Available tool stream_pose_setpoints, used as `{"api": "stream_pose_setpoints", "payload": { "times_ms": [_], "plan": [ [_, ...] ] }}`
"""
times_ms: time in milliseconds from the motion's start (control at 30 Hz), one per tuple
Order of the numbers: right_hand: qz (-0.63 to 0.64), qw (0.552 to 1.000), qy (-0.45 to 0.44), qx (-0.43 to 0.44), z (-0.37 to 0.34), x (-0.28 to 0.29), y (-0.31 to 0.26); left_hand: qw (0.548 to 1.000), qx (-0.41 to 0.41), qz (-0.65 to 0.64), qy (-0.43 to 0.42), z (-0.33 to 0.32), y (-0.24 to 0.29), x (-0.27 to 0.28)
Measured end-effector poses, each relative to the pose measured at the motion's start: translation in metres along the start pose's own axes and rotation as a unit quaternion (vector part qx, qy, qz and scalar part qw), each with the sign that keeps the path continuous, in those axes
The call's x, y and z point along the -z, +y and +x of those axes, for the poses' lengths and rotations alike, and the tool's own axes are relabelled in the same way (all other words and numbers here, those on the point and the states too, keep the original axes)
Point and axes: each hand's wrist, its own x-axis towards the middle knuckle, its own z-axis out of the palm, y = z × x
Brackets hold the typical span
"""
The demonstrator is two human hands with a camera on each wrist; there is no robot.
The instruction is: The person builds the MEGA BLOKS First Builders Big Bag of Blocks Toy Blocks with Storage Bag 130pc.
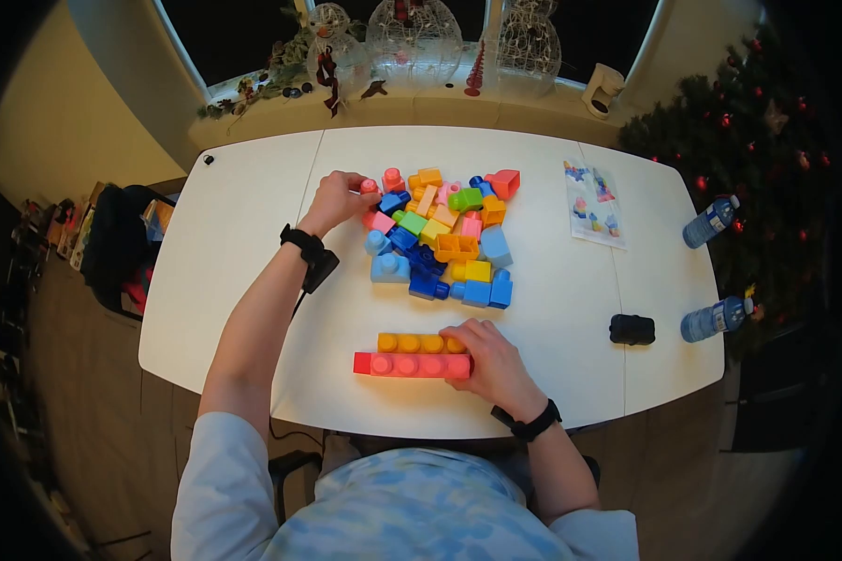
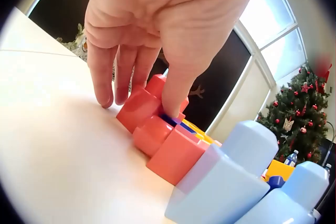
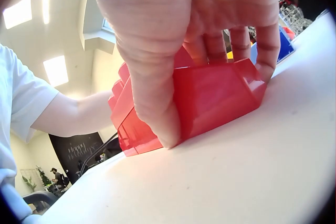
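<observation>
At the left edge of a loose pile of toy building blocks, my left hand [image 1: 335, 202] pinches a pink-red block [image 1: 370, 186]. The left wrist view has the thumb on one side of that block [image 2: 137, 109] and the fingertips on the other. Close to me lies a row of pink-red blocks [image 1: 407, 366], studs up, with a darker red piece at its left end. Against its far side runs a row of orange-yellow blocks [image 1: 412, 343]. My right hand [image 1: 498, 363] grips the right end of the pink-red row, thumb on the near face and fingers behind.
The pile holds blue blocks [image 1: 390, 268], green blocks [image 1: 465, 199] and orange blocks [image 1: 456, 247]. To its right lie a picture sheet [image 1: 594, 206] and a black case [image 1: 632, 329]. Two water bottles [image 1: 711, 222] stand near the right edge of the white table [image 1: 234, 280].
</observation>
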Motion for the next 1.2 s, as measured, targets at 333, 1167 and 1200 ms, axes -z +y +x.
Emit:
{"api": "stream_pose_setpoints", "payload": {
  "times_ms": [333, 1167, 1200],
  "plan": [
    [0.007, 1.0, 0.012, 0.005, 0.001, -0.001, 0.003, 0.977, -0.131, -0.097, -0.138, -0.142, 0.072, 0.047],
    [0.013, 0.999, 0.03, -0.003, -0.001, -0.003, 0.003, 0.977, -0.143, 0.046, -0.15, -0.232, 0.061, -0.015],
    [0.013, 0.999, 0.033, -0.002, -0.001, -0.003, 0.003, 0.978, -0.138, 0.052, -0.146, -0.233, 0.063, -0.016]
  ]
}}
